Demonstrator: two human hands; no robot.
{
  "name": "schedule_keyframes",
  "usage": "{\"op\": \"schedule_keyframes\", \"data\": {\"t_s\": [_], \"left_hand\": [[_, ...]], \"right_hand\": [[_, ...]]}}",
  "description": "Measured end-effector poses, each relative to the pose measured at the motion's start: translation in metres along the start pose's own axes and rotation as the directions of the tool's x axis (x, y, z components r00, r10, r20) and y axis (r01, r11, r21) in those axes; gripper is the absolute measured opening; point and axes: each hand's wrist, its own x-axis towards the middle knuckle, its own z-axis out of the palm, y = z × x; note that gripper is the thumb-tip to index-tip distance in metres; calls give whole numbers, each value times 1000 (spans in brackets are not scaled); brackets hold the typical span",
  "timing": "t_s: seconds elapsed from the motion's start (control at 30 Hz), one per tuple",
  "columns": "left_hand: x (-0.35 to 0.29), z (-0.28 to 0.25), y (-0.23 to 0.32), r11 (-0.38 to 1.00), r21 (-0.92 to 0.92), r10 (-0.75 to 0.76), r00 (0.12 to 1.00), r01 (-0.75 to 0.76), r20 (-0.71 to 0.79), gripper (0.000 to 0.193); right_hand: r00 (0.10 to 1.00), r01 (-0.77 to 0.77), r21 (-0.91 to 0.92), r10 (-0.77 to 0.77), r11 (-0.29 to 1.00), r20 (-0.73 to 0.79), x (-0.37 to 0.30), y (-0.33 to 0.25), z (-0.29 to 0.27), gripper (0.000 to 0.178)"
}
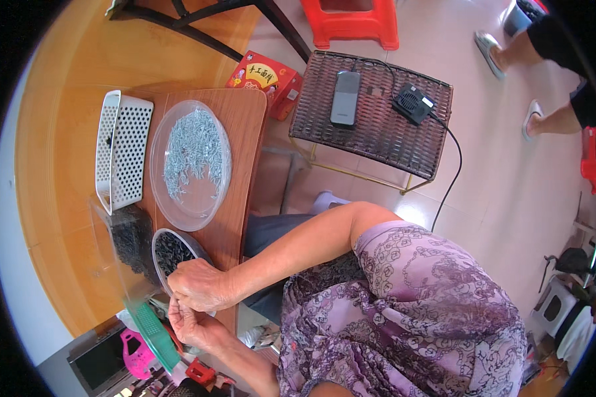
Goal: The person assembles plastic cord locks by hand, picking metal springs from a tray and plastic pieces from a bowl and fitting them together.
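- Right hand (198, 284) and left hand (191, 324) pinched together on something too small to identify, at the table's near edge.
- Small bowl (172, 251) of dark pieces touching the right hand, on its far side.

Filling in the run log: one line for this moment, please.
left hand and right hand: together, pinching something small | by bowl of dark pieces

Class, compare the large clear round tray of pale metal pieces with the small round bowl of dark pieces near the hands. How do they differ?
The clear round tray is much wider and flatter; the small bowl is narrower. The tray holds pale silvery pieces spread thin, the bowl dark pieces piled close. The tray lies apart from the hands; the right hand rests at the bowl's rim. Both sit on the wooden table.
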Motion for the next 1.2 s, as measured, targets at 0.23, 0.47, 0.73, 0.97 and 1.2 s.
{"op": "schedule_keyframes", "data": {"t_s": [0.23, 0.47, 0.73, 0.97, 1.2], "left_hand": [[-4, 2, 0, 965, 258, 72, 995, -50, -76, 16], [-11, 15, -8, 919, 366, 167, 986, -150, -15, 8], [-9, 5, -1, 998, 19, -67, 996, 68, -59, 10], [-13, -10, -2, 950, -237, -225, 972, 204, -68, 10], [-19, -29, -2, 943, -291, -202, 974, 164, -104, 13]], "right_hand": [[998, -58, 73, 58, 996, 2, -5, 6, 3, 14], [980, -197, 172, 197, 965, 17, -12, 9, -12, 16], [985, -169, 267, 152, 949, 81, -9, 18, -29, 13], [912, -394, 479, 269, 785, 311, -8, 9, -17, 10], [781, -600, 463, 353, 653, 515, -6, -19, -9, 6]]}}
